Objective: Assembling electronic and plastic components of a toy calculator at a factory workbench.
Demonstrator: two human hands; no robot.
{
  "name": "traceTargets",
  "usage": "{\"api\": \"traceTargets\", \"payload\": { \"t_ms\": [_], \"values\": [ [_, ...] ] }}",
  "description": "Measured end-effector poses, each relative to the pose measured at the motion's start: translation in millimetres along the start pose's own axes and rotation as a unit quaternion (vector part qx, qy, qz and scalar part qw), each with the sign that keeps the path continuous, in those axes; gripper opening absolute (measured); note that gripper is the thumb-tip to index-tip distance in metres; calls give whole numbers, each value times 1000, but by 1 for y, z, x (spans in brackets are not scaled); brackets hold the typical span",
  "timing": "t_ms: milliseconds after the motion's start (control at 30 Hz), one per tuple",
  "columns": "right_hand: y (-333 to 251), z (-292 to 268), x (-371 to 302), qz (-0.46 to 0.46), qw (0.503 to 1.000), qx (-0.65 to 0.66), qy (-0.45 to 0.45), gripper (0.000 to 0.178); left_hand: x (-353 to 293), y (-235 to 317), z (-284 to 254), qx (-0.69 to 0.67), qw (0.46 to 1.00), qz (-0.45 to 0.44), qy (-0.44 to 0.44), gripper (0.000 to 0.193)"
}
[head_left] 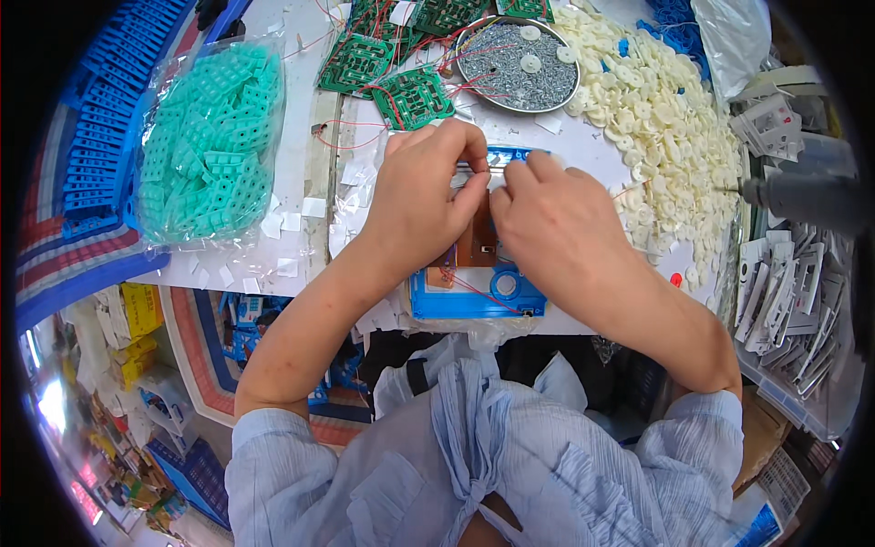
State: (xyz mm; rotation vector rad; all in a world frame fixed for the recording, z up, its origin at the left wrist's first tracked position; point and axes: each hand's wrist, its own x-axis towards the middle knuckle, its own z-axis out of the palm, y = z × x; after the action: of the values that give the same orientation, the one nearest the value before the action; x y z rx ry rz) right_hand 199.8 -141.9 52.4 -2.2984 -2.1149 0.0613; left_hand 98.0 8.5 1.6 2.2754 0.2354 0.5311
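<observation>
Working over blue casing (428, 305) at worktop's (303, 118) 6 o'clock edge: brown board (476, 242) laid across, red wires (483, 296) loose, casing unclosed. Left hand (415, 187) nearly pinched, right hand (556, 205) curled, both towards 12 o'clock; cannot tell what either grips.

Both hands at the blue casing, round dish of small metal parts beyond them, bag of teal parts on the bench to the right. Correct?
Wrong side: the bag of teal parts lies to the left, as the head view shows. The rest stands: left hand and right hand at the blue casing, round dish beyond them.
</observation>
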Motion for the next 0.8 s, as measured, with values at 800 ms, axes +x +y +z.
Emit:
{"api": "traceTargets", "payload": {
  "t_ms": [800],
  "values": [
    [-1, 18, -29, 63, 977, 178, 98, 14, 16, 0, -8, 130, 962, 159, -180, 3]
  ]
}}
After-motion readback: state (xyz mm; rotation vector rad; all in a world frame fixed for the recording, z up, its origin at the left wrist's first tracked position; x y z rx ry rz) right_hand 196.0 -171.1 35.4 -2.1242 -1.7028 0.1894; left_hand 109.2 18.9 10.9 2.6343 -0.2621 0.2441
